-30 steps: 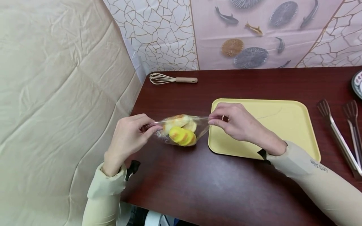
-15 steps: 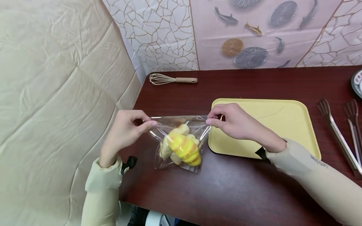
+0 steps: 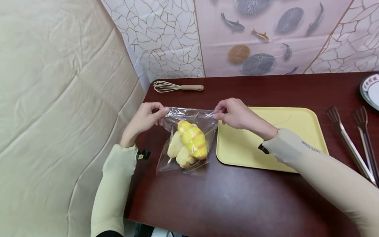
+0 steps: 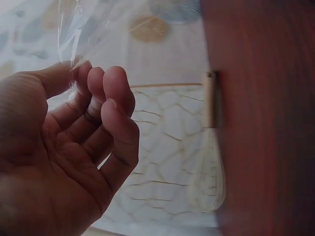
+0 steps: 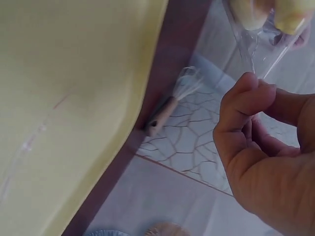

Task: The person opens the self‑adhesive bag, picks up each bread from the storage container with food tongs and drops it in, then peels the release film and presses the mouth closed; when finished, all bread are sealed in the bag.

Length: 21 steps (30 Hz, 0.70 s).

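A clear plastic bag (image 3: 165,161) hangs between my two hands in the head view, its top edge stretched across. Inside it show a yellow bread roll (image 3: 193,140) with orange stripes and paler bread pieces (image 3: 185,156) beneath. My left hand (image 3: 146,118) pinches the bag's upper left corner between thumb and index finger; the left wrist view shows the other fingers loosely bent. At the upper right corner my right hand (image 3: 235,113) pinches the film with thumb and fingertips, as the right wrist view also shows.
A yellow tray (image 3: 237,151) lies beneath my right forearm. At the back left is a whisk (image 3: 179,87). On the right are tongs with slotted ends (image 3: 350,144), and a patterned plate (image 3: 370,90) sits beyond them. A padded cream cover (image 3: 59,115) borders the table's left side.
The bag went from seen nearly edge-on to hanging with its face toward the camera. Both hands rose toward the back of the table, and the bread shifted inside the bag.
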Tool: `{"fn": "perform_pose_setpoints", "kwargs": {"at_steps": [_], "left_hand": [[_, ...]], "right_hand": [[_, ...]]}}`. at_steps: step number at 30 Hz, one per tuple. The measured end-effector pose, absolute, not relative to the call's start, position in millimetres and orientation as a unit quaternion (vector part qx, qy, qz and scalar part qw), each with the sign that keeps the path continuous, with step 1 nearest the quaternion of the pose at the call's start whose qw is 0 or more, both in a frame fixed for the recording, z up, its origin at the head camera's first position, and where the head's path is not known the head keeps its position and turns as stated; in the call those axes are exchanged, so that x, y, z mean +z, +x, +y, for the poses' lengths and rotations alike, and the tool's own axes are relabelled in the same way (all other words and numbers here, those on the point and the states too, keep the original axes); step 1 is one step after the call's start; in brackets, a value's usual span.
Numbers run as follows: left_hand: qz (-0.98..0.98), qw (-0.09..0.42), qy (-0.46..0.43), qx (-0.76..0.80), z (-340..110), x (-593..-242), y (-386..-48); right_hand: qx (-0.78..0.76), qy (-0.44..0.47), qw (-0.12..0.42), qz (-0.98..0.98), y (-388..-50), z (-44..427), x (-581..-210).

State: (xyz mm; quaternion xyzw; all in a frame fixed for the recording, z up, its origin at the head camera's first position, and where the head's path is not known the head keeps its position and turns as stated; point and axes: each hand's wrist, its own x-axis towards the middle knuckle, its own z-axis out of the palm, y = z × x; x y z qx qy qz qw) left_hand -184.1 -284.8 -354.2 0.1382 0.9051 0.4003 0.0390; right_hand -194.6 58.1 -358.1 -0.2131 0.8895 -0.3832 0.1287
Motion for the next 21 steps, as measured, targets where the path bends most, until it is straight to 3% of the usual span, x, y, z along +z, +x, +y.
{"fn": "perform_pose_setpoints", "kwargs": {"at_steps": [12, 21], "left_hand": [[0.892, 0.115, 0.075, 0.431, -291.2, -402.4, -230.2], [0.868, 0.130, 0.041, 0.477, -291.4, -420.9, -240.3]], "right_hand": [[-0.295, -0.230, 0.129, 0.918, -232.8, 42.1, -386.8], [-0.297, -0.198, 0.157, 0.921, -243.7, 36.9, -396.9]]}}
